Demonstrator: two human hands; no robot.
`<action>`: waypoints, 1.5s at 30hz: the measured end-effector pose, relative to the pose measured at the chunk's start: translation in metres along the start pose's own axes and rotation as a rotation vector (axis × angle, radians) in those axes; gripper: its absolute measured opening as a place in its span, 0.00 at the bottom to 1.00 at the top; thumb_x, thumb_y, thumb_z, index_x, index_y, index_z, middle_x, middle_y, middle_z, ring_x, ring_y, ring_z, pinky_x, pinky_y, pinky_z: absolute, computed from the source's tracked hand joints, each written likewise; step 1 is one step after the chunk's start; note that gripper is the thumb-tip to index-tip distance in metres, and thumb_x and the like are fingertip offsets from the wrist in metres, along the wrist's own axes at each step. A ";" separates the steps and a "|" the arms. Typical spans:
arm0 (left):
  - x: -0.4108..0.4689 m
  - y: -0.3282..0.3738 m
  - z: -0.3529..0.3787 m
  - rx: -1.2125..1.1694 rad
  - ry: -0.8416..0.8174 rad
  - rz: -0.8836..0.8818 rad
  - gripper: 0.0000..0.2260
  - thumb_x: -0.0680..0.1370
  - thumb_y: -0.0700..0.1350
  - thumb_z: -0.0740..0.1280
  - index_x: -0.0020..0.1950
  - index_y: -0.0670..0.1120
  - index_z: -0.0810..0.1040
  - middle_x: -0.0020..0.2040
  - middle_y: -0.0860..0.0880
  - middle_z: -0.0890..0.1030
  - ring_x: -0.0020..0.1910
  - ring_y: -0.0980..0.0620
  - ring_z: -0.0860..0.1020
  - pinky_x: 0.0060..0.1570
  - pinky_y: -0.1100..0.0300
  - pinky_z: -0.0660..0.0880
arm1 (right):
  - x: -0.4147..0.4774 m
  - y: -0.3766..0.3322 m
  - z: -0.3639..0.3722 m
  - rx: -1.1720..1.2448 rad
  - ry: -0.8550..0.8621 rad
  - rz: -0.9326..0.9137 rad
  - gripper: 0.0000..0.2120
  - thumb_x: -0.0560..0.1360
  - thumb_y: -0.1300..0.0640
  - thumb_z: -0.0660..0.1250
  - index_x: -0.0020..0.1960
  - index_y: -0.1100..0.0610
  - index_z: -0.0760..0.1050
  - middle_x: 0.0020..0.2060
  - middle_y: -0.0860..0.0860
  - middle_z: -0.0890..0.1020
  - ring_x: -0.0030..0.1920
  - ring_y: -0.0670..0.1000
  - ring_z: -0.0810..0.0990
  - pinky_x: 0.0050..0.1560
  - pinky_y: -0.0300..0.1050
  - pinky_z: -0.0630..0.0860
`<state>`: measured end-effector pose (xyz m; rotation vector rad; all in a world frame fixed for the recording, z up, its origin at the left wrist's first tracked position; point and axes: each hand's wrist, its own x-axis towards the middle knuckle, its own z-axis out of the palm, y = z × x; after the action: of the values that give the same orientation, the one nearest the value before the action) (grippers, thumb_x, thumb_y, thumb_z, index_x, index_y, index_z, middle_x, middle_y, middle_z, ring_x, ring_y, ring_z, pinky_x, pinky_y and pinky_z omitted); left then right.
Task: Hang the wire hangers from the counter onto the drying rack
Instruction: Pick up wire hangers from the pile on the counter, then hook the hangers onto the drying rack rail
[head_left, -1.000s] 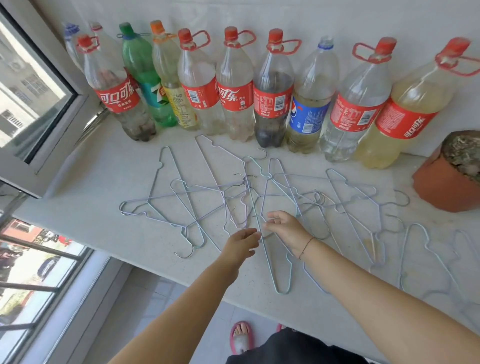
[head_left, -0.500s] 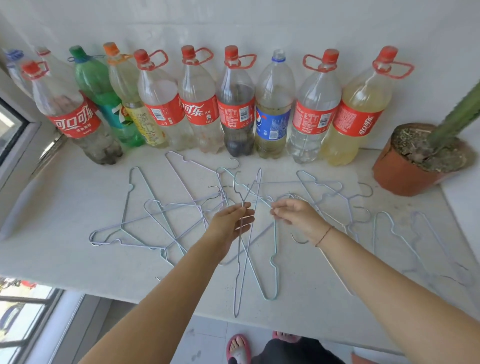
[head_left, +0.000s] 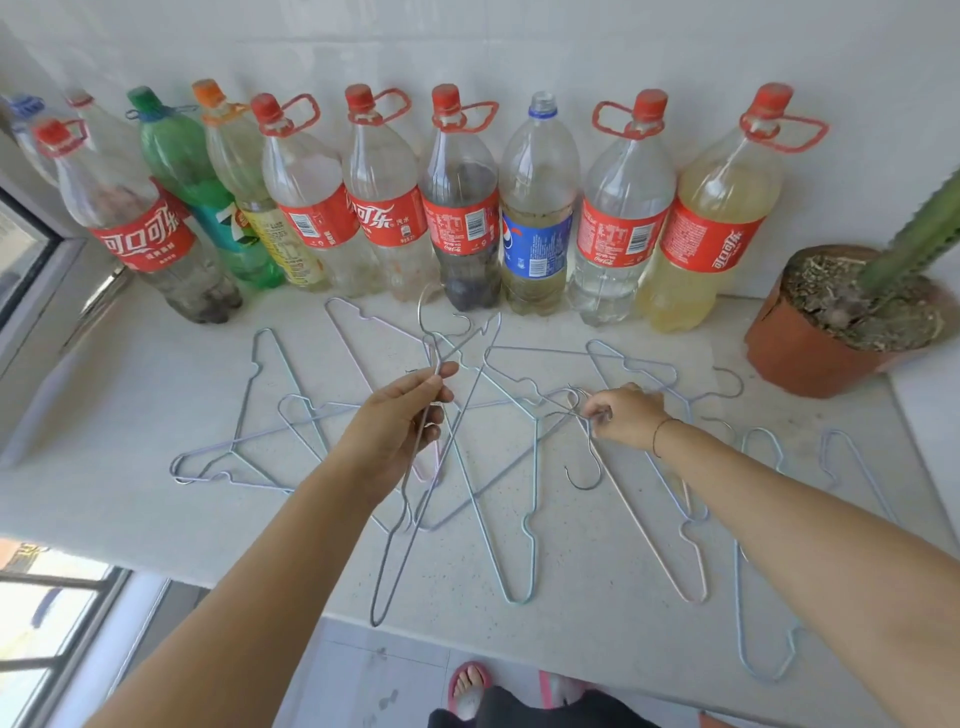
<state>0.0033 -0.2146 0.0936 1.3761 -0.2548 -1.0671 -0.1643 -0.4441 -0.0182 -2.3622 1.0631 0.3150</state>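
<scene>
Several thin wire hangers lie tangled across the white counter (head_left: 130, 405). My left hand (head_left: 400, 421) is shut on the neck of a grey wire hanger (head_left: 387, 577), lifted so its hook points up toward the bottles and its body hangs past the counter's front edge. My right hand (head_left: 623, 415) pinches the neck of a second wire hanger (head_left: 587, 467) near the middle of the pile, its dark hook curling down below my fingers. More hangers (head_left: 763, 613) lie flat on the right. No drying rack is in view.
A row of large plastic bottles (head_left: 462, 208) lines the tiled back wall. A terracotta pot with a cactus (head_left: 810, 353) stands at the back right. A window frame (head_left: 36, 291) is at the left. My sandalled foot (head_left: 467, 686) shows on the floor below the counter edge.
My left hand has closed on a hanger and raised it off the pile. My right hand has shifted right and pinched another hanger's neck. The view has moved closer.
</scene>
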 end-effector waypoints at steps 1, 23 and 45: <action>-0.002 0.000 -0.001 0.001 0.009 0.008 0.10 0.80 0.40 0.60 0.53 0.47 0.80 0.34 0.54 0.76 0.30 0.58 0.70 0.36 0.65 0.63 | 0.000 0.000 0.001 -0.002 0.006 -0.011 0.11 0.71 0.56 0.64 0.51 0.45 0.79 0.37 0.39 0.75 0.59 0.47 0.73 0.59 0.43 0.62; -0.113 -0.018 -0.045 -0.125 0.304 0.141 0.11 0.80 0.40 0.59 0.55 0.48 0.80 0.37 0.52 0.76 0.34 0.56 0.71 0.39 0.64 0.65 | -0.087 -0.106 -0.008 1.168 -0.460 -0.281 0.09 0.75 0.69 0.61 0.52 0.61 0.75 0.32 0.51 0.77 0.32 0.46 0.77 0.42 0.38 0.77; -0.538 -0.084 -0.152 -0.200 0.709 0.382 0.15 0.77 0.33 0.62 0.60 0.45 0.78 0.37 0.49 0.77 0.36 0.54 0.73 0.35 0.64 0.71 | -0.429 -0.310 0.114 1.151 -0.974 -0.595 0.21 0.78 0.69 0.56 0.68 0.56 0.68 0.41 0.56 0.76 0.34 0.49 0.77 0.38 0.42 0.79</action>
<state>-0.2180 0.2926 0.2086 1.3676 0.1107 -0.2444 -0.2171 0.0585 0.1763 -1.1027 -0.0340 0.3995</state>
